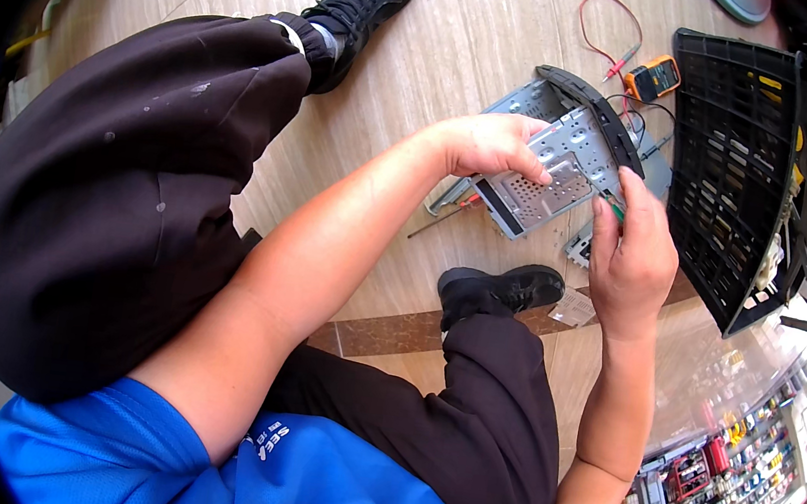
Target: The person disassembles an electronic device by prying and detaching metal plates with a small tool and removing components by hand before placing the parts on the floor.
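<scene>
A silver sheet-metal chassis point(579, 138) with a curved black front panel point(593, 104) is held above the floor at centre right. My left hand point(497, 148) grips its left side, thumb pressed on top beside a perforated metal drive-like unit point(531, 195). At the right end, the fingers of my right hand point(637, 251) are closed around a small green-handled tool point(616, 209), apparently a screwdriver. Its tip is hard to make out against the chassis edge. Below the chassis lies a thin shaft with a red handle point(470, 201), partly hidden.
An orange multimeter point(652, 78) with red and black leads lies beyond the chassis. At right stands a large black slatted plastic panel point(725, 181). A small metal part point(581, 246) sits near my shoe point(500, 289). A glass display case point(729, 473) with small goods fills the lower right.
</scene>
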